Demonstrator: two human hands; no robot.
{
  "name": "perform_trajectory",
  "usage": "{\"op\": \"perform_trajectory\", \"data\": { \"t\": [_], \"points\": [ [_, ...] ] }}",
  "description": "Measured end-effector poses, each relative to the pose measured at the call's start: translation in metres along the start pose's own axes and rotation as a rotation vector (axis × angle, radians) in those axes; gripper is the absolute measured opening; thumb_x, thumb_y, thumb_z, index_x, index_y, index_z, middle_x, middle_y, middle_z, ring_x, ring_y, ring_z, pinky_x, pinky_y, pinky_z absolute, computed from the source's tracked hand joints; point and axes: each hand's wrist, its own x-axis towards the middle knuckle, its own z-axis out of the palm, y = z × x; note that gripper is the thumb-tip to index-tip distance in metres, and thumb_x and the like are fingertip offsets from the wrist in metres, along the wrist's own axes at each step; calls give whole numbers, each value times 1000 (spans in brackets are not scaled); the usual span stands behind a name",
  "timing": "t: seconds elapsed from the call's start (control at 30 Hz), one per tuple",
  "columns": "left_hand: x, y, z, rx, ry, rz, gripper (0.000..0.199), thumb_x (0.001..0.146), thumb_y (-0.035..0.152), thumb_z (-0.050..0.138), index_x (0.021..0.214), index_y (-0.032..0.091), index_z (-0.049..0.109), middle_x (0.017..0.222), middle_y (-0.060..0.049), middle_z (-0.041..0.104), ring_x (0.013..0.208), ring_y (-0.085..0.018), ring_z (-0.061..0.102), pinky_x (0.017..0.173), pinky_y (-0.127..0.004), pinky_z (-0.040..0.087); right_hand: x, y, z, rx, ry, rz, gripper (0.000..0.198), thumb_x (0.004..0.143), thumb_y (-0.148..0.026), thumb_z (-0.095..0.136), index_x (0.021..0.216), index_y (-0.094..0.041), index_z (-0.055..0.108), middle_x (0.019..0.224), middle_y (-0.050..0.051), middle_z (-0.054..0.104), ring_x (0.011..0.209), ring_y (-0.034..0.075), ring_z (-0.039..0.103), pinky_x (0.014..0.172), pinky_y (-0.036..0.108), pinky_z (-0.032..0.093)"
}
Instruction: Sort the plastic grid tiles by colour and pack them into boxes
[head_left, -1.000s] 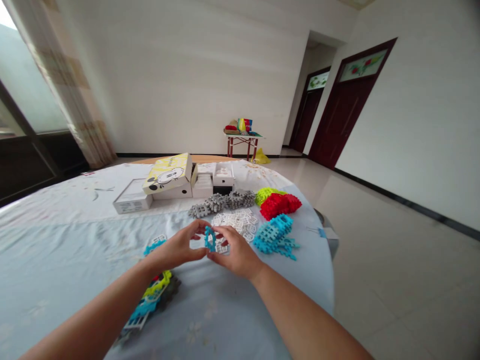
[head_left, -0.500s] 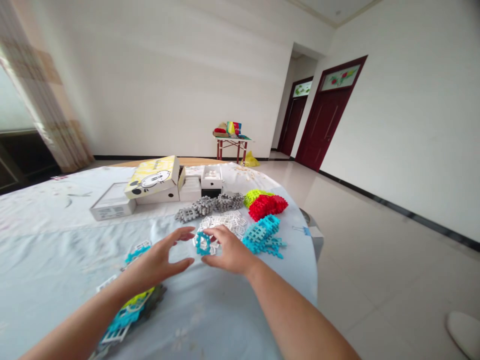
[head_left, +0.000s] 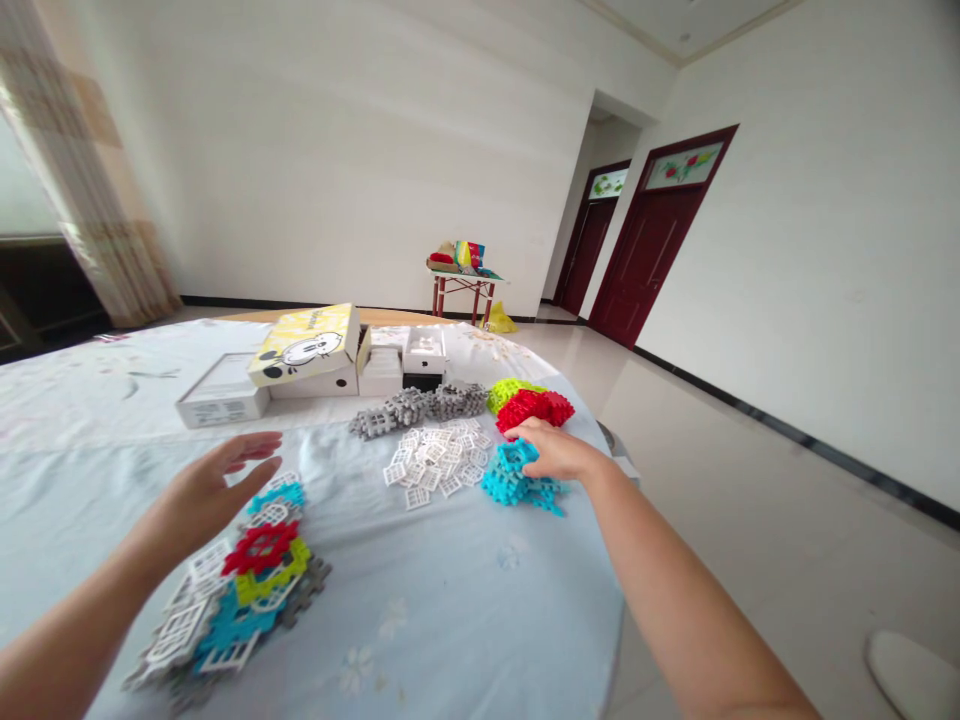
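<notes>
Boxes (head_left: 412,364), one holding white items (head_left: 425,342), stand beyond hands (head_left: 556,452) and blue pieces (head_left: 510,483).

Bare, smooth forearms (head_left: 664,580) taper toward a bare left hand (head_left: 206,492) and bare right hand (head_left: 555,452).

I see blue pieces (head_left: 504,483) at right, a red, lime, blue, white and grey pile (head_left: 238,618) near left, pale-blue flowered cloth (head_left: 442,630).

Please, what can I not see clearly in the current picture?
All in the head view:
Blue pieces: partly hidden by the right hand, whose grip is unclear.
Print on the leftmost white box: too small to read.
White object: cut off at the lower-right corner.
</notes>
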Motion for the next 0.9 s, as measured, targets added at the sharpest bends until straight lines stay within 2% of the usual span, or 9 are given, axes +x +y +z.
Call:
{"op": "perform_trajectory", "data": {
  "t": [0.13, 0.3, 0.4, 0.57, 0.73, 0.9],
  "points": [
    [2, -16, -11, -3, 36, -51, 45, 73, 55, 48, 103, 23, 54, 98, -1, 66, 89, -16, 60, 88, -30, 43, -2, -11, 0, 21, 47, -14, 59, 65, -15, 57, 123, -19, 49, 117, 8, 50, 109, 22, 47, 95, 31, 36],
    [-2, -26, -21, -48, 16, -162, 50, 72, 53, 49, 104, 15, 56, 99, -5, 67, 88, -18, 60, 81, -28, 46, 10, -51, 6, 85, 147, -94, 49, 74, -18, 51, 123, -21, 49, 120, 8, 48, 113, 20, 44, 98, 34, 33],
    [-5, -34, -19, -28, -4, -183, 51, 71, 53, 49, 101, 13, 59, 90, -5, 68, 82, -18, 61, 74, -27, 47, 27, -84, 23, 145, 148, -192, 44, 76, -20, 52, 120, -20, 50, 118, 8, 50, 111, 19, 46, 97, 33, 35],
    [-10, -47, -12, 19, -17, -206, 47, 68, 51, 49, 95, 16, 63, 74, -3, 68, 67, -18, 61, 62, -27, 46, 52, -140, 63, 193, 53, -394, 37, 77, -23, 56, 112, -15, 56, 107, 9, 58, 104, 19, 51, 94, 32, 38],
    [-13, -45, -12, -122, 51, -247, 40, 67, 46, 49, 89, 16, 64, 72, -3, 68, 62, -16, 61, 60, -26, 46, 61, -195, 94, 193, 47, -613, 52, 72, -43, 63, 117, -19, 53, 120, 9, 53, 113, 22, 44, 98, 36, 32],
    [-16, -41, -13, -237, 177, -334, 39, 66, 43, 50, 88, 14, 63, 73, -5, 67, 59, -15, 61, 60, -26, 47, 60, -240, 114, 61, 96, -778, 65, 69, -59, 59, 123, -23, 48, 133, 10, 42, 123, 27, 31, 101, 44, 23]
  ]
}}
